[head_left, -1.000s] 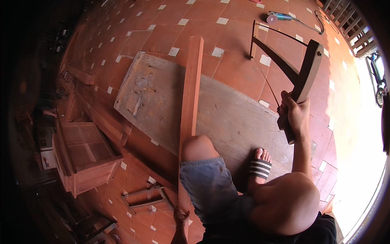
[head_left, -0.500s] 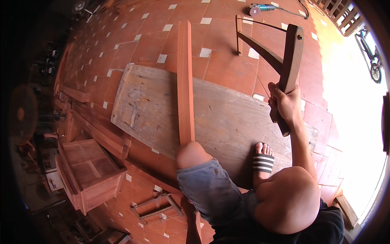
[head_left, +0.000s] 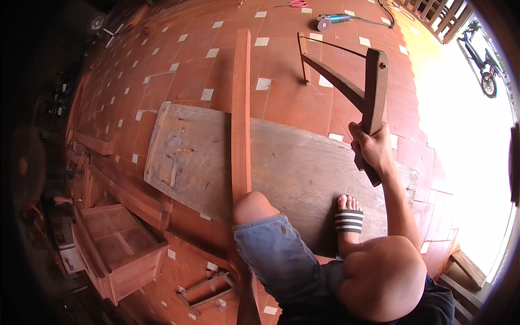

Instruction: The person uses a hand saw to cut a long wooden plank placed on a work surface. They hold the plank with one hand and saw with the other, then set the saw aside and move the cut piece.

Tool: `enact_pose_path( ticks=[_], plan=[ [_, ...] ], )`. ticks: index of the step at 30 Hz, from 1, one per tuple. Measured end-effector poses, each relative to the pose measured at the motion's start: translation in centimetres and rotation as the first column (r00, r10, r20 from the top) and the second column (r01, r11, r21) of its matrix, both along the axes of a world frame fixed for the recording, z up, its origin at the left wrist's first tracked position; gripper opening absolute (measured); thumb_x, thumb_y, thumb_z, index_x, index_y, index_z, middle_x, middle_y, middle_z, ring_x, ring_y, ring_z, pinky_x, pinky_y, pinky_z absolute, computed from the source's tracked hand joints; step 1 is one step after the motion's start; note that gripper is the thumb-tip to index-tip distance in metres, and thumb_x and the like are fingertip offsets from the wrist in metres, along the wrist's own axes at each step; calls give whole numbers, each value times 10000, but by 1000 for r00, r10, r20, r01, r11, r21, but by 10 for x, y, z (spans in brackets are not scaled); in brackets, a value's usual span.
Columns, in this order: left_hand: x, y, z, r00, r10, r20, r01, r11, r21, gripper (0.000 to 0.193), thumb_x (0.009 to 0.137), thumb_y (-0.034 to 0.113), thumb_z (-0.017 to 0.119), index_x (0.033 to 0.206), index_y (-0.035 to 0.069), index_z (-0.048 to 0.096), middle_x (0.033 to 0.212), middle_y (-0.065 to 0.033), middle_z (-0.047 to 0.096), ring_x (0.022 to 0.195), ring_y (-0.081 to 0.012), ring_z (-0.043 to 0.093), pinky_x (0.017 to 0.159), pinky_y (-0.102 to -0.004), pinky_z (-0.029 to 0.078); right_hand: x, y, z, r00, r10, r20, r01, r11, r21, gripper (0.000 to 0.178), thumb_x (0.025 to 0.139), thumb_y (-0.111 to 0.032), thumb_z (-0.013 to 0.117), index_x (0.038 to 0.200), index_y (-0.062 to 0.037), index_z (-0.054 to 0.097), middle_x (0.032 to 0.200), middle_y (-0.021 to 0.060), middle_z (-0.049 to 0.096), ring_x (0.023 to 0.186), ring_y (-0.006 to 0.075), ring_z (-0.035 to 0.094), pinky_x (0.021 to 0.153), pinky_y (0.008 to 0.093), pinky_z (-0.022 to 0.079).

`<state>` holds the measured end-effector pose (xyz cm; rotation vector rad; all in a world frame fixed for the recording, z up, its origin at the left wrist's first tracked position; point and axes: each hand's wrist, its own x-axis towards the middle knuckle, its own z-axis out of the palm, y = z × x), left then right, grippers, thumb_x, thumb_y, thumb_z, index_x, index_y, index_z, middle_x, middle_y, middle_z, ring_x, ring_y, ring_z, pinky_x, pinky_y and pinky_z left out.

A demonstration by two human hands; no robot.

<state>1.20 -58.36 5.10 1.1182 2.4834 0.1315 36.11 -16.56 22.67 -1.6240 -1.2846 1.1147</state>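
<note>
My right hand (head_left: 372, 145) is closed around the wooden end post of a bow saw (head_left: 374, 89), held up over the right end of a worn wooden board (head_left: 303, 157). The saw's frame reaches forward to a slimmer far post. A long reddish wooden beam (head_left: 241, 114) lies across the board, pointing away from me. My left knee rests on the beam, covering part of it. Beside my left thigh, at the lower edge, my left hand (head_left: 241, 266) is low and mostly hidden by the shorts and shadow; its fingers cannot be made out.
An angle grinder (head_left: 333, 20) with a cable lies on the tiled floor ahead, near pink-handled scissors (head_left: 297, 4). At left stands a wooden drawer-like box (head_left: 130, 260) beside long timbers (head_left: 127, 187). A small wooden frame (head_left: 208, 292) lies lower left. A bicycle (head_left: 482, 67) stands outside at right.
The view has shifted slightly, so the saw and right hand appear lower and a little further left. Scissors have come into view at the top. My right hand keeps its grip.
</note>
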Motion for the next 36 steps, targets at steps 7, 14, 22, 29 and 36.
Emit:
enact_pose_path(
  ticks=[7,14,22,29,36],
  plan=[
    [-9,28,7,996,-85,11,84,992,92,623,801,472,835,1211,51,626,1095,-221,688,1047,-435,685,879,-529,561,10,5,7,1000,-25,15,25,1000,7,351,934,-192,687,643,-20,594,555,49,600,497,139,608,503,324,498],
    [-18,47,7,992,-123,13,120,983,138,606,798,491,830,1171,53,641,1062,-215,693,1017,-435,692,856,-533,565,15,14,14,981,-72,-183,69,997,-19,331,963,-159,716,704,-64,531,624,19,530,524,140,560,524,344,514],
    [-28,46,9,986,-164,26,158,973,169,590,794,513,824,1126,54,659,1025,-208,700,983,-434,700,829,-537,570,25,56,-1,937,-246,-249,234,969,-78,230,928,-117,713,764,-44,569,668,53,573,547,184,599,507,397,546],
    [-27,52,15,985,-171,39,161,970,183,579,791,532,819,1086,56,674,992,-201,706,953,-433,707,806,-541,575,29,67,-24,917,-297,-268,278,955,-105,212,901,-90,716,754,-21,579,655,75,582,538,207,611,509,415,561],
    [-31,50,4,987,-162,6,158,969,188,581,793,529,817,1073,45,661,1027,-221,706,987,-440,700,848,-547,567,32,70,-22,949,-237,-207,227,971,-71,199,887,-82,711,750,-24,580,650,68,581,534,197,608,508,401,551]
  ],
)
